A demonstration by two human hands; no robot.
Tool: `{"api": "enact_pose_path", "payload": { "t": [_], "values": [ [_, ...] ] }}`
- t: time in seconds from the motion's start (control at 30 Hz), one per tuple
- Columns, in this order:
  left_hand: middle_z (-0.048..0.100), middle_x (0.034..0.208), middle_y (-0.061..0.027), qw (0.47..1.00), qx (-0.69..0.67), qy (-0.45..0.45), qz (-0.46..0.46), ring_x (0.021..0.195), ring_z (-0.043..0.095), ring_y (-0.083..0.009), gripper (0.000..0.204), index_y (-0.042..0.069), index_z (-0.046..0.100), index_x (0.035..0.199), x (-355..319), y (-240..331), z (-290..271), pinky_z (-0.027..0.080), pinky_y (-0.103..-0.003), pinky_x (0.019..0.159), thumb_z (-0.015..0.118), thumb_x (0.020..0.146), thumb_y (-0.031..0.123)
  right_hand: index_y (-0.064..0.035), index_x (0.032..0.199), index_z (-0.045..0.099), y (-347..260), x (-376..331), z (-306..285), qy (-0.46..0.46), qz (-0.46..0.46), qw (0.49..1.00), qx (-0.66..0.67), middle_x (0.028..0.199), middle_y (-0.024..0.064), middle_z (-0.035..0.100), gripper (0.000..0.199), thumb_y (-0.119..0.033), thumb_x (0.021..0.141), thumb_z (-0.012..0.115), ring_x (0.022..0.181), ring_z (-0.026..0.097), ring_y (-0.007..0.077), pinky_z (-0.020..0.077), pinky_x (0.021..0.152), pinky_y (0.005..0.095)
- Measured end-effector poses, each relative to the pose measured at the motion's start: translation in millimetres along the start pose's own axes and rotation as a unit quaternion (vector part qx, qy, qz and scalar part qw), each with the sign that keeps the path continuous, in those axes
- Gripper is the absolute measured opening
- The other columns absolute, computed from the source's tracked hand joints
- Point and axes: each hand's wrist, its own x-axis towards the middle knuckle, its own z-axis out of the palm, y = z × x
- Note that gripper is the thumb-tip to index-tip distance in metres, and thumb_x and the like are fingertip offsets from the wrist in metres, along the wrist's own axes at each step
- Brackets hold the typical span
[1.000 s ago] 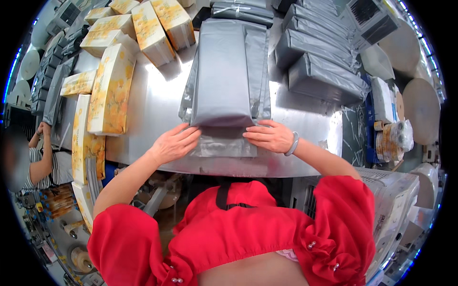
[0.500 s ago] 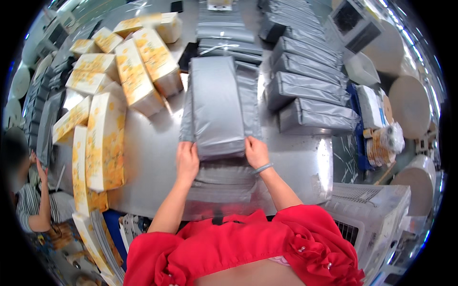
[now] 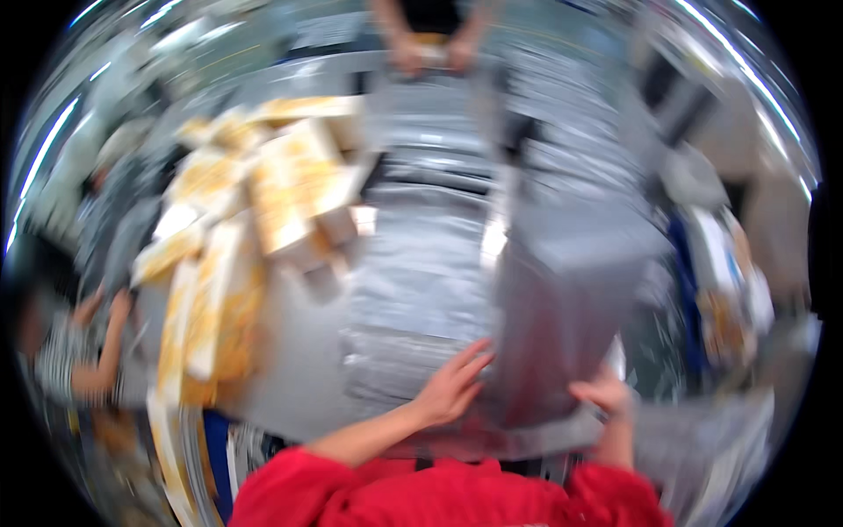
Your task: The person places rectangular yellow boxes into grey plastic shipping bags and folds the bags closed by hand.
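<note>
A box-shaped package wrapped in grey plastic (image 3: 562,325) stands tilted at the right of the work table, its outline blurred. My right hand (image 3: 608,393) grips its near right corner. Against or just beside its left face is my left hand (image 3: 452,386), fingers stretched out; whether they touch is hard to tell. Under and left of that hand, overlapping grey plastic bags (image 3: 421,263) lie in a long strip down the middle of the table. Beyond the package runs a row of similar grey wrapped packages (image 3: 575,149).
White-and-yellow patterned boxes (image 3: 285,189) are heaped on the left of the metal table (image 3: 294,351). Another person's hands (image 3: 430,54) are at the strip's far end. A second person in a striped top (image 3: 66,360) works at the left. Large rolls (image 3: 764,184) stand at the right.
The grey wrapped package has swung from the middle of the table to the right, beside the row. My left hand has come off its near left corner. A person's hands have appeared at the far end.
</note>
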Motion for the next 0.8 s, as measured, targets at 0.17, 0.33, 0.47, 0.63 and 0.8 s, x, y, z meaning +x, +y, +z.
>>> {"api": "enact_pose_path", "payload": {
  "t": [0.17, 0.33, 0.47, 0.63, 0.8],
  "values": [
    [0.013, 0.149, -0.0246, 0.979, -0.125, 0.058, -0.153, 0.140, 0.012, -0.0318, 0.081, -0.004, 0.012, 0.143, 198, -75, 67, 0.011, -0.036, 0.113, 0.038, 0.093, 0.054, -0.0011, 0.136, 0.040, -45, -82, -97, 0.169, -0.213, 0.688, -0.673, 0.132, 0.0260, 0.043, 0.081, -0.033, 0.066, 0.067, 0.123, 0.038, 0.0425, 0.0298, 0.104, 0.0466],
    [0.017, 0.149, -0.0230, 0.938, -0.254, -0.021, -0.235, 0.139, 0.016, -0.0313, 0.088, -0.006, 0.017, 0.142, 236, -82, 75, 0.014, -0.035, 0.113, 0.038, 0.089, 0.061, 0.0003, 0.136, 0.037, -32, -4, -153, 0.147, -0.192, 0.610, -0.755, 0.136, 0.0260, 0.038, 0.085, -0.013, 0.058, 0.068, 0.126, 0.034, 0.0411, 0.0251, 0.107, 0.0471],
    [0.032, 0.143, -0.0214, 0.973, 0.179, 0.112, -0.097, 0.132, 0.032, -0.0329, 0.076, 0.004, 0.028, 0.141, 92, -71, -110, 0.023, -0.043, 0.111, 0.054, 0.086, 0.050, 0.0020, 0.139, 0.030, -25, -3, -93, 0.211, -0.182, 0.582, -0.764, 0.136, 0.0284, 0.036, 0.091, -0.025, 0.064, 0.073, 0.128, 0.031, 0.0429, 0.0233, 0.108, 0.0464],
    [0.045, 0.130, -0.0230, 0.644, 0.630, 0.160, -0.403, 0.123, 0.040, -0.0350, 0.071, 0.014, 0.046, 0.132, -132, -15, -314, 0.031, -0.046, 0.104, 0.068, 0.072, 0.044, 0.0009, 0.140, 0.031, -12, 9, 11, 0.135, -0.235, 0.729, -0.629, 0.139, 0.0261, 0.036, 0.071, -0.023, 0.081, 0.062, 0.130, 0.033, 0.0371, 0.0245, 0.108, 0.0419],
    [0.037, 0.132, -0.0254, 0.662, 0.635, 0.169, -0.360, 0.119, 0.039, -0.0392, 0.074, 0.024, 0.039, 0.138, -138, -12, -298, 0.031, -0.055, 0.096, 0.066, 0.069, 0.034, 0.0012, 0.120, 0.051, 38, 107, 84, -0.004, -0.345, 0.811, -0.473, 0.134, 0.0170, 0.043, 0.057, -0.007, 0.067, 0.069, 0.120, 0.046, 0.0282, 0.0406, 0.095, 0.0406]
  ]
}}
